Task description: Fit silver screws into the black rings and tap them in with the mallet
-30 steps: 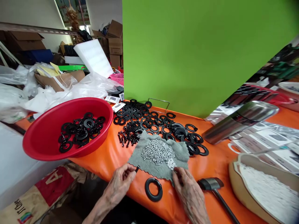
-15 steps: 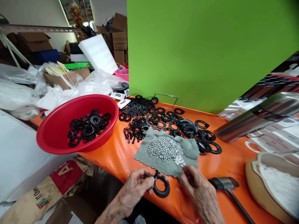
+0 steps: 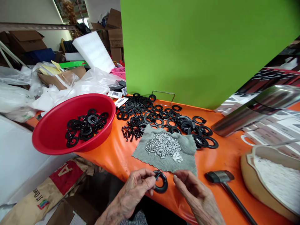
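My left hand pinches a black plastic ring at its upper left, just off the front edge of the orange table. My right hand is beside the ring on the right, thumb and forefinger pinched together on something too small to make out. Just beyond both hands lies a grey cloth bearing a pile of small silver screws and a few white bits. Farther back, several black rings and short black bolts are spread on the table.
A red bowl with several black rings sits at the left. A small hammer lies right of my hands. A tan tray of white pieces is at the right edge, a steel cylinder behind it, a green panel at the back.
My left hand moved right from the cloth's edge and took hold of the black ring, lifting it slightly off the table. My right hand left the cloth and came toward the ring.
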`<state>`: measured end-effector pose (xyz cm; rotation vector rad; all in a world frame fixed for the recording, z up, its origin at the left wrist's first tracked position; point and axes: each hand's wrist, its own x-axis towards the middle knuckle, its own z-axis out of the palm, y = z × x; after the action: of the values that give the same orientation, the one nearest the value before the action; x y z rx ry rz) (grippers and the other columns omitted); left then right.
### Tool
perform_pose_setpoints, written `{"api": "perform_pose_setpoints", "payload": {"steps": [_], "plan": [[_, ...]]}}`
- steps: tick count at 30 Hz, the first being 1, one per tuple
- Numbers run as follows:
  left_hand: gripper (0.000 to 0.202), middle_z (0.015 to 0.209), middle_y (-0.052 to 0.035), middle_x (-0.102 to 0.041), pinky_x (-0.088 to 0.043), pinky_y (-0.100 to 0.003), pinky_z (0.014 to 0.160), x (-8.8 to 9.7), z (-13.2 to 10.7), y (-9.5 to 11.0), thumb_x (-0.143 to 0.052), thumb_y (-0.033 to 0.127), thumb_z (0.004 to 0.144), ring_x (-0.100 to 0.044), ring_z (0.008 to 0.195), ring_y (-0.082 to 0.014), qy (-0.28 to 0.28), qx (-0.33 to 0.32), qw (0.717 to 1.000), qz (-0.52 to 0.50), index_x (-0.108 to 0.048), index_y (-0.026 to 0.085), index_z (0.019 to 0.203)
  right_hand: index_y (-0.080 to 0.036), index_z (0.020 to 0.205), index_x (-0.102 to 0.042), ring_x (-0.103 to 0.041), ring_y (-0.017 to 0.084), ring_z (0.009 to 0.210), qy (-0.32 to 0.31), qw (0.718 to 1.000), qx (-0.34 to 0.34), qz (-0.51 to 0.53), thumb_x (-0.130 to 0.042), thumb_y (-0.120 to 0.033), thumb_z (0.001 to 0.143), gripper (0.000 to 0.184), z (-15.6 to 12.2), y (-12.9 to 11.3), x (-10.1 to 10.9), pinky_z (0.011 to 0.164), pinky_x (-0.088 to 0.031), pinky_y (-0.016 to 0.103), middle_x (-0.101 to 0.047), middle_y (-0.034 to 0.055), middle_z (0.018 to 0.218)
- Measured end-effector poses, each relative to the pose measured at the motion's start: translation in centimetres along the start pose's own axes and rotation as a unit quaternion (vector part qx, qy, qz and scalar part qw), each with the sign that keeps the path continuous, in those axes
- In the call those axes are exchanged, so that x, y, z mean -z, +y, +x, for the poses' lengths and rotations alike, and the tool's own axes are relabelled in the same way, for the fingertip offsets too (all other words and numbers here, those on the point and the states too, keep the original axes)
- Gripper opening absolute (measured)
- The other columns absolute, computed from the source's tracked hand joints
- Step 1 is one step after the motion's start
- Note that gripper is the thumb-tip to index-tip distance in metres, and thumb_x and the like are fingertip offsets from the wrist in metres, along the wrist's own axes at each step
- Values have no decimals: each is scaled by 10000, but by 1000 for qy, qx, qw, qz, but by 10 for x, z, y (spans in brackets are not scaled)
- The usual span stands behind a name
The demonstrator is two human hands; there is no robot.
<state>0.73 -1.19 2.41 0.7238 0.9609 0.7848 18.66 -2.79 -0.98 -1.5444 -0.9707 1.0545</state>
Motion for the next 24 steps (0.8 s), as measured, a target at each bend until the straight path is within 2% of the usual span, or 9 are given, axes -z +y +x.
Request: {"api": "perform_pose_setpoints", "payload": {"steps": [4,7,12,14,17,19,24], "plan": [[375,662,-13,-554,-328,-213,586,0,1,-5,-738,436,742,-461,561,-66,-39,41,992,-110,-691,69,805,-223,774,-649,-505,125,572,-11,998,-40,36,-717,-564,667,364,-10,-18,-10,490,-407,226,-584,-11,657],[347,638,-28,-557,-331,-215,572,0,2,-8,-778,378,692,-469,551,-71,-39,85,977,-192,-706,53,788,-207,774,-639,-500,122,560,-12,997,-53,58,-732,-566,649,392,-12,-24,-14,485,-402,229,-582,-7,663],[380,619,-13,-539,-331,-214,566,-2,1,-8,-810,374,624,-448,516,-59,-43,126,967,-216,-699,49,786,-192,780,-638,-501,117,567,4,993,-84,82,-742,-553,649,398,-9,-20,-14,506,-408,224,-566,-13,642],[392,626,-6,-535,-324,-211,569,-2,1,-7,-796,412,645,-438,533,-60,-28,97,980,-169,-678,65,783,-192,770,-648,-473,98,549,12,993,-89,77,-749,-549,641,392,-8,-20,-13,497,-389,209,-556,-20,645],[408,640,10,-522,-323,-212,581,-2,0,-7,-734,484,713,-421,561,-66,14,25,999,-29,-638,95,786,-196,775,-655,-458,94,537,5,994,-81,71,-751,-534,647,374,-10,-21,-11,482,-382,204,-551,-21,635],[402,634,23,-499,-318,-218,575,-1,0,-8,-677,500,762,-405,565,-74,29,-2,998,60,-631,107,831,-198,789,-659,-500,112,568,-1,996,-62,63,-743,-525,661,360,-13,-20,-13,492,-414,211,-583,-1,666],[335,674,14,-492,-321,-238,586,-1,0,-10,-569,431,837,-394,606,-101,6,-23,981,190,-647,118,930,-210,807,-671,-605,151,690,-50,996,3,76,-713,-506,711,314,-16,-7,-24,627,-512,245,-638,26,731]]}}
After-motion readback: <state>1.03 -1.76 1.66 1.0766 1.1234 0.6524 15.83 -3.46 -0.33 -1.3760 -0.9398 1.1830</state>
